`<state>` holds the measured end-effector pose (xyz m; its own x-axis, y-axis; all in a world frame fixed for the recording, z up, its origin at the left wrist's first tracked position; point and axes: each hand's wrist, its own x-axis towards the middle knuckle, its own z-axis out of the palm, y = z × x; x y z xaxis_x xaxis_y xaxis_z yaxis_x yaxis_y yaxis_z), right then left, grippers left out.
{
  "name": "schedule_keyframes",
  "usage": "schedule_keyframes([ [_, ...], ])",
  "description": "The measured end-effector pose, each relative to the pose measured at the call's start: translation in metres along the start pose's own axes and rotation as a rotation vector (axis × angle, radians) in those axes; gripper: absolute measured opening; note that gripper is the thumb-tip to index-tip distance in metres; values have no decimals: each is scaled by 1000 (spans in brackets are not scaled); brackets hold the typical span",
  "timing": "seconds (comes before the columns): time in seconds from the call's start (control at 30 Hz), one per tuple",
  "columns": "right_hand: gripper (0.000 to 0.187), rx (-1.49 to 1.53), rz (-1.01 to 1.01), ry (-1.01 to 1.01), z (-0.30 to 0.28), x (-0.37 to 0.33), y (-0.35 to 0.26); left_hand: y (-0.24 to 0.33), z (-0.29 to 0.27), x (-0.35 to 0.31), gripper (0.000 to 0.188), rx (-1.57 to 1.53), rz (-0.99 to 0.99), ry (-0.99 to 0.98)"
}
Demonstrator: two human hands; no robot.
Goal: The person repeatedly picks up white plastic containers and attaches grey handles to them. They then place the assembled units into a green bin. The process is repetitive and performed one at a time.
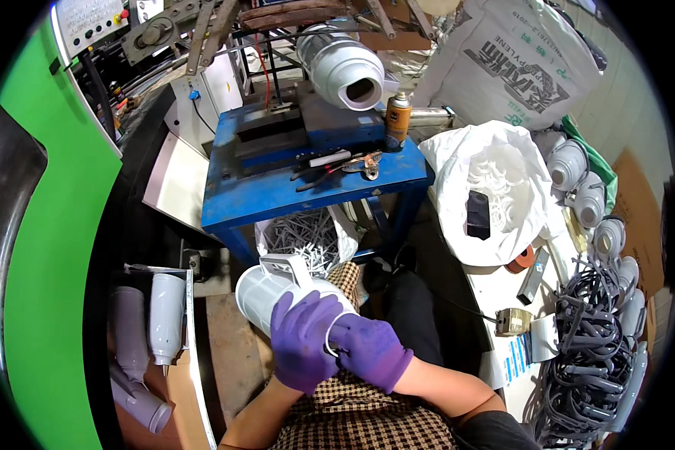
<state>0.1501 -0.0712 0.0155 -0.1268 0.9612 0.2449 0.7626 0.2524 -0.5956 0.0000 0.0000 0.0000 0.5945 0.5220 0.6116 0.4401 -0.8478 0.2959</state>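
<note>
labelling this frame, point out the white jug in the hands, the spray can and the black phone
white jug (259,292), head view, bare side wall
spray can (397,121), head view, orange body
black phone (478,214), head view, back face

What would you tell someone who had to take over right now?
Left hand: purple glove, gripping the white jug on the lap.
Right hand: purple glove, fingers pinching a thin white ring at the jug's near end.
Nearby: bag of white rings to the right, more white jugs beyond it, grey parts in a bag under the blue table.
Done: jug in hand.
Left: ring not clearly seated.
</note>
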Motion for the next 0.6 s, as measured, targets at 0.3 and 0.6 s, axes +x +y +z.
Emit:
schedule_keyframes([
  [0.3, 19, 23, -103, -105, 12, -9, 26, 11, 12, 2, 37, 79, 23, 120],
  [0.6, 38, 436, -230, 269, 32, -65, 24, 19, 0, 7, 46, 53, 205, -218],
])
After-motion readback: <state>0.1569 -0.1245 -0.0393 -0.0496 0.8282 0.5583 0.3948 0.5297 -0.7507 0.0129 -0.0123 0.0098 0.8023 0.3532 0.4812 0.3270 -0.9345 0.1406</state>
